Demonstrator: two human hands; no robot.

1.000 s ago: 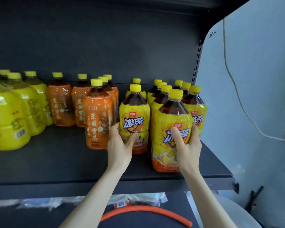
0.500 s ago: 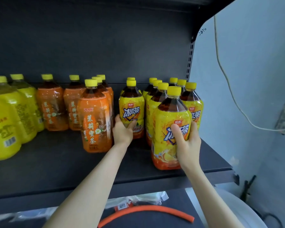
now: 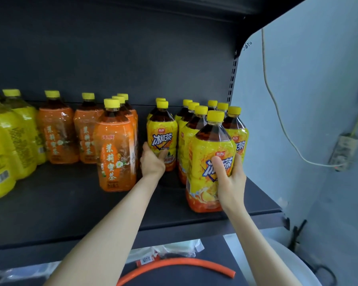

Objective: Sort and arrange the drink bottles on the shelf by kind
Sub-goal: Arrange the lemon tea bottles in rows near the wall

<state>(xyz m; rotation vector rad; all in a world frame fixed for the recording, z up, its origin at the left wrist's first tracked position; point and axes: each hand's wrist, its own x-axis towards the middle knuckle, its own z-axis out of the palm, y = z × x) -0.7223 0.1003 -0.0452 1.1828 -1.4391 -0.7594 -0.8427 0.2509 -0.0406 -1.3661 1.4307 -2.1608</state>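
Note:
On the dark shelf (image 3: 60, 207) stand bottles with yellow caps. My left hand (image 3: 152, 161) grips the lower part of a yellow-labelled iced tea bottle (image 3: 162, 131) further back, with another bottle of that kind right behind it. My right hand (image 3: 228, 178) grips a second iced tea bottle (image 3: 210, 162) near the front edge on the right. Behind it stand several more of the same kind (image 3: 194, 129). To the left, several orange-labelled tea bottles (image 3: 116, 149) form a group. At the far left are larger yellow bottles (image 3: 2, 153).
The shelf's black back panel and right upright (image 3: 233, 79) close off the rear and side. A pale wall with a white cable (image 3: 277, 112) lies to the right. Below the shelf are an orange hose (image 3: 174, 264) and plastic bags.
My left hand has pushed its iced tea bottle further back on the shelf, behind the front orange-labelled bottle. My right hand has kept its bottle near the front edge.

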